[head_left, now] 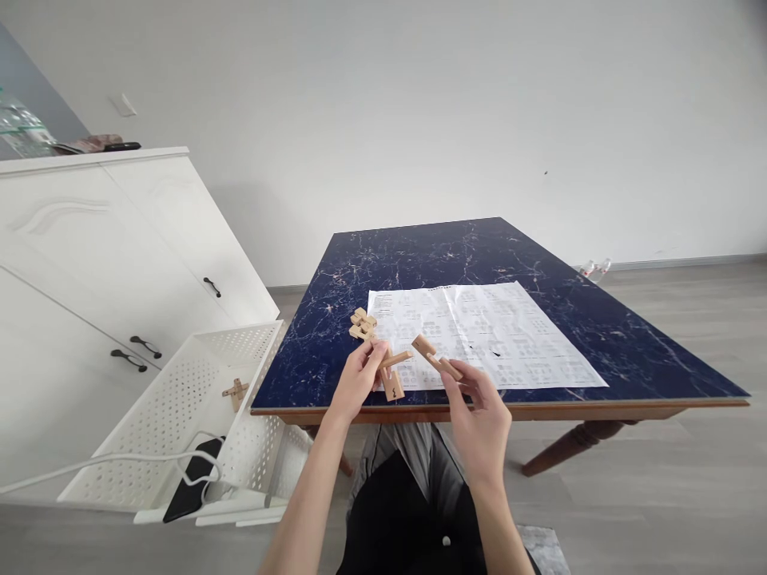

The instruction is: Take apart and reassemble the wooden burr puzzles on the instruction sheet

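Note:
My left hand is closed around some joined wooden puzzle pieces near the table's front edge; one piece points right, another downward with a dark mark on it. Between thumb and fingers, my right hand pinches a single notched wooden puzzle piece, tilted with its far end up to the left. A small gap separates it from the pieces in my left hand. Just beyond my left hand, a cluster of wooden blocks lies on the table. Under both hands is a creased printed sheet with small diagrams, too small to read.
The dark blue marbled table reaches toward the wall. At left, a white perforated basket holds a wooden cross-shaped piece. A black phone-like slab and white cable lie at its near side, beside a white cabinet.

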`<action>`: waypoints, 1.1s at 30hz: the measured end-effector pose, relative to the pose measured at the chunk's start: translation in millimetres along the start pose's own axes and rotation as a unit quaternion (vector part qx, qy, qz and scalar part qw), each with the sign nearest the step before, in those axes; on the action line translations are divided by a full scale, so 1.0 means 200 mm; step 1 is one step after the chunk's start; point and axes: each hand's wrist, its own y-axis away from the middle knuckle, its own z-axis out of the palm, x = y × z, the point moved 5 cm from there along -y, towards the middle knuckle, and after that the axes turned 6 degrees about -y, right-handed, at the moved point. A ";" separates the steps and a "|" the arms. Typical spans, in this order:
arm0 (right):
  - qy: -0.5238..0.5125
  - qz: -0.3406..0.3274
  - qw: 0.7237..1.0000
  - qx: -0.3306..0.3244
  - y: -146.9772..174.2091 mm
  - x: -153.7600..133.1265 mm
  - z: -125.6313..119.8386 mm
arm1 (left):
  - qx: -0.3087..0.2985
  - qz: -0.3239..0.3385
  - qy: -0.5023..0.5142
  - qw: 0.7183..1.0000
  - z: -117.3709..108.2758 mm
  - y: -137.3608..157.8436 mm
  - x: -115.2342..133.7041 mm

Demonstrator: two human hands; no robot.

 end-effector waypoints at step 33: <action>-0.345 0.237 0.886 -0.201 0.09 -0.01 0.22 | -0.048 0.034 0.038 0.998 -0.02 0.01 0.04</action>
